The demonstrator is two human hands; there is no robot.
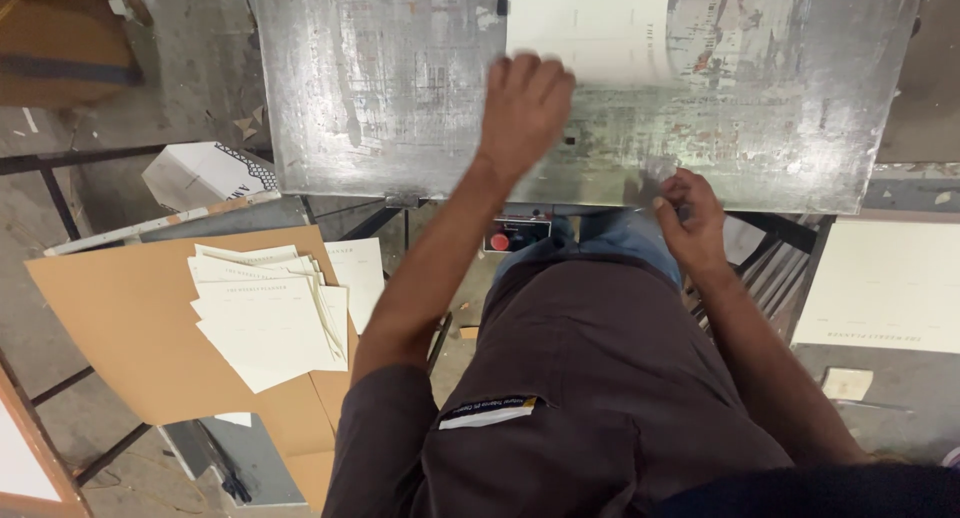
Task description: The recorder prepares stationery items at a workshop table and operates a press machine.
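While the worn metal table (400,88) fills the top of the view, scratched and patched with old paint, the person's left arm stretches straight out over its near edge. At the end of that arm the left hand (522,108) lies palm down with the fingers together and slightly curled, pressing on the lower edge of a large cream sheet (590,23); it grips nothing. That sheet lies flat on the far middle of the table, pale and nearly blank, with faint print along its right side. Closer in, the right arm is bent, and the right hand (688,213) sits at the table's front edge, fingers curled in tight; whether they pinch anything cannot be told. Off to the left, a fanned stack of cream sheets (265,313) rests on brown cardboard (110,328).
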